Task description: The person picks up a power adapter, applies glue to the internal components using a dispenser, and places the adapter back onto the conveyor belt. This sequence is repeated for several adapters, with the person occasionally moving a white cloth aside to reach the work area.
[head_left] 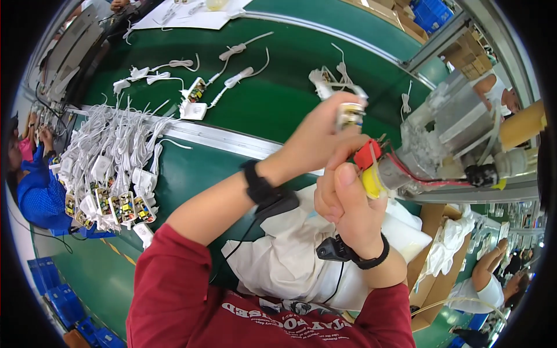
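Observation:
My left hand (316, 130) is closed around an open white power adapter (350, 118), whose electronic parts show, slightly blurred. A white cable bundle (342, 72) lies beyond it. Just below and to the right, my right hand (354, 203) has its fingers curled at a red and yellow piece (370, 168). That piece sits against the metal nozzle end of a machine (429, 145) coated in clear, lumpy residue. Red wires run along the nozzle. What lies inside the right fingers is partly hidden. The two hands are close together.
On the left, a heap of white-corded adapters (116, 151) rests by a metal rail (232, 139). Several more lie on the green belt (267, 93). White cloth (278, 249) covers my lap. A cardboard box (435, 272) stands at right. Other people sit at both sides.

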### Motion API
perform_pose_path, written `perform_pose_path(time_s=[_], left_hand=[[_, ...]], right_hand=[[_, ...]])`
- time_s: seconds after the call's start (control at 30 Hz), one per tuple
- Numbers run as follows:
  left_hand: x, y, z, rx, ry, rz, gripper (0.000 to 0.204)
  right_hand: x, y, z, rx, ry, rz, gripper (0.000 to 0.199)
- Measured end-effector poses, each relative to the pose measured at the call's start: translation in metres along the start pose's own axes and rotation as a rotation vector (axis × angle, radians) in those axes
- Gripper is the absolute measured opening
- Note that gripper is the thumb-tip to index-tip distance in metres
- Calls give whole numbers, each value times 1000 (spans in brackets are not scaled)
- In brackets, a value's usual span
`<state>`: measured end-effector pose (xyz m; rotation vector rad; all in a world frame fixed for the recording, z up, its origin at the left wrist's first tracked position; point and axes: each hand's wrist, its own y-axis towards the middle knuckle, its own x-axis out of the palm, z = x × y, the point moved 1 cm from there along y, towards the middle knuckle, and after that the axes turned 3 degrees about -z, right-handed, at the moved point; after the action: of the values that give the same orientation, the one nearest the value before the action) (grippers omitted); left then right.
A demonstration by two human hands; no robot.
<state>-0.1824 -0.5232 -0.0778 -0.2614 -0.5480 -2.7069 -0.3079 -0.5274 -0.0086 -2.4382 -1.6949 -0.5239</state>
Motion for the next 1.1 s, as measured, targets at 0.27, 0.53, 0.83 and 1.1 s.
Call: perform_pose_path(time_s=[0.27,0.53,0.83,1.1], left_hand=[[10,37,-31,101,1207,-292,33],[-36,78,-40,400,1507,-80,28],[-76,71,-50,177,1793,-40,30],[-49,-16,-7,-512,157,88,43]], right_hand=[[-2,-2,-2,33,116,19,18],[-4,3,0,-8,-60,-34,25],[-1,4,-3,8,-71,-23,23],[-6,8,-9,-24,-103,56,28]])
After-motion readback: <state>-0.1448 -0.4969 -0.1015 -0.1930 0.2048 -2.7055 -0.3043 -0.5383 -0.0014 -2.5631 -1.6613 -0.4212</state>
